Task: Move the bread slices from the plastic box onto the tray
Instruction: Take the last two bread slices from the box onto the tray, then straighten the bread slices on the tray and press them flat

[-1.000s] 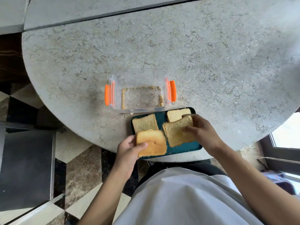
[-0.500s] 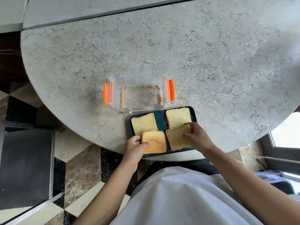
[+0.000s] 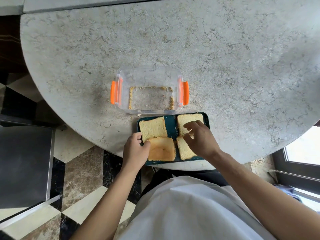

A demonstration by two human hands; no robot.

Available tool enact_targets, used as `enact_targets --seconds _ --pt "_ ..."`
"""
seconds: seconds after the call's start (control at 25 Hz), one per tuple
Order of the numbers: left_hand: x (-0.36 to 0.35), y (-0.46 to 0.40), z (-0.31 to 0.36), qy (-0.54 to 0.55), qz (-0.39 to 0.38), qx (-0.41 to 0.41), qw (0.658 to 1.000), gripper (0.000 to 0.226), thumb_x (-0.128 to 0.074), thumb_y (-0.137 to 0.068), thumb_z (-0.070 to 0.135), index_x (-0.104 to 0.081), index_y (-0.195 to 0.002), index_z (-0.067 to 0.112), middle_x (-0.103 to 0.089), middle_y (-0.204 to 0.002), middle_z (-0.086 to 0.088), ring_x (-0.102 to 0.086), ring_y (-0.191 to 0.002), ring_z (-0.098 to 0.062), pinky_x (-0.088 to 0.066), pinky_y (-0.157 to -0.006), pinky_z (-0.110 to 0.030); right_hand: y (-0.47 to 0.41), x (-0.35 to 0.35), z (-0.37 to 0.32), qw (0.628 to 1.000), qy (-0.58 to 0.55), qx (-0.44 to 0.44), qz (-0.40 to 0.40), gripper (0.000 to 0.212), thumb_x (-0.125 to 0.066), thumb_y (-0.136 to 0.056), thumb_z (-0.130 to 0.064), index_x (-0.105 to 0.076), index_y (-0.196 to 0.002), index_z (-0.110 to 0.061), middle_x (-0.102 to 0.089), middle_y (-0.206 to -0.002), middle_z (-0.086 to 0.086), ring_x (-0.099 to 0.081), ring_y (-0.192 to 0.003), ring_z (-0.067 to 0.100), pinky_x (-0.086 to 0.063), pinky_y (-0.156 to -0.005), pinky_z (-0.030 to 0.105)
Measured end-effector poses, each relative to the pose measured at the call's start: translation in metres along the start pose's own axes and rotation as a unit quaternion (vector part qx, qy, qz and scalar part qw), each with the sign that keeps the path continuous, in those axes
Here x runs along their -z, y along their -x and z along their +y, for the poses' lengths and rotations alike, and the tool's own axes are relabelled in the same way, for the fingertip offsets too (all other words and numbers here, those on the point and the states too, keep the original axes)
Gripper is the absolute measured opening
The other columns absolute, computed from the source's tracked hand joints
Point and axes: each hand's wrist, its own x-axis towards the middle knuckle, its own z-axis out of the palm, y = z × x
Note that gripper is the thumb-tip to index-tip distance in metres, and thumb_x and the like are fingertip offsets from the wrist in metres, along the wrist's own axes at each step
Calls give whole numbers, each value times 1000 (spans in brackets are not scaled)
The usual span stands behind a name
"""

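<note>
Teal tray (image 3: 170,126) at worktop (image 3: 225,66) near edge, four bread slices (image 3: 153,127) on it. Plastic box (image 3: 149,90) just behind, crumbs only. Left hand (image 3: 134,150) loosely curled, thumb touching near-left slice, gripping nothing. Right hand (image 3: 199,139) spread open, fingertips over right slices, holding nothing.

Occlusions, head view: tray partly masked by both hands.
The right hand (image 3: 199,139) covers the near-right slice's (image 3: 185,149) far edge and the far-right slice's (image 3: 188,119) near corner; the left hand (image 3: 135,151) hides the tray's (image 3: 170,123) near-left corner. Contact between fingertips and bread indeterminate.
</note>
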Motion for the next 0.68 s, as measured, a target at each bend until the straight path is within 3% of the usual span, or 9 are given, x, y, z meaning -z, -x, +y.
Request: enact_targets --seconds 0.12,0.24,0.44,0.68 --pt "-5 -5 16 -14 -4 2 1000 56 -62 -90 28 -48 -143 14 -57 -143 -8 -56 -126 -22 -47 -97 -35 -15 -18 -29 998 -7 29 -59 44 -57 -91 -19 -56 -133 -7 -59 -121 12 -64 -100 29 -53 -84 40" --pt "-10 -6 26 -23 1 11 1000 58 -60 -91 29 -46 -145 13 -54 -146 -9 -53 -131 -26 -46 -100 -37 -30 -35 -46 995 9 -37 -87 51 -59 -89 -27 -49 -134 -7 -53 -124 15 -60 -103 34 -51 -88 42" --pt "-11 -6 34 -7 -1 18 1000 61 -56 -91 27 -42 -149 14 -50 -151 -11 -54 -130 -28 -47 -104 -41 -39 -47 -51 990 -52 -90 -92 61 -60 -89 -32 -45 -141 -6 -54 -128 14 -58 -112 30 -49 -94 39" --pt "-10 -14 33 -33 7 8 999 59 -51 -94 25 -39 -151 11 -46 -153 -16 -44 -137 -36 -42 -109 -52 -45 -46 -52 986 -103 -100 -89 56 -60 -86 -29 -51 -137 -7 -62 -122 12 -60 -109 26 -51 -94 41"
